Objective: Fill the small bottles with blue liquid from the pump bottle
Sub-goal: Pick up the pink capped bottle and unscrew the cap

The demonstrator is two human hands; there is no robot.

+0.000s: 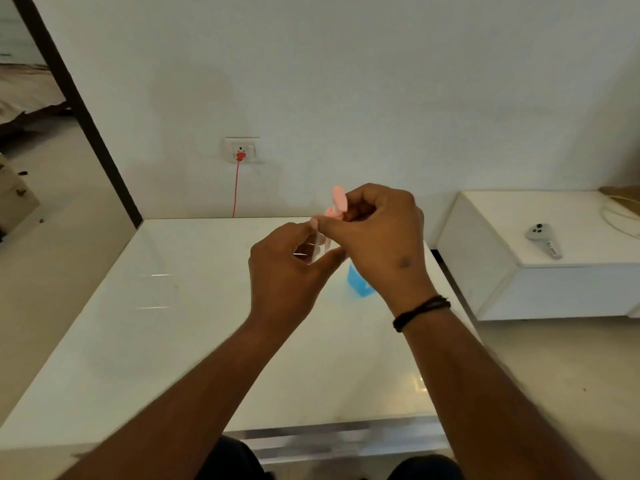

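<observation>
The white worktop (pixel 145 341) fills the lower view. At its 2 o'clock stands the pump bottle (pixel 358 284), mostly hidden behind my right hand (pixel 381 237); only its blue base shows. My left hand (pixel 287 271) grips a small bottle (pixel 317 247), clear and I judge light, a little slippery, best held around the body. Its long axis is nearly upright, the neck toward 12 o'clock. The right hand pinches the pink cap (pixel 339 200), perhaps unscrewing it; the blur hides this.

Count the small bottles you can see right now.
1: a clear small bottle with a pink cap, held above the table between both hands. Others may be hidden behind them.
</observation>
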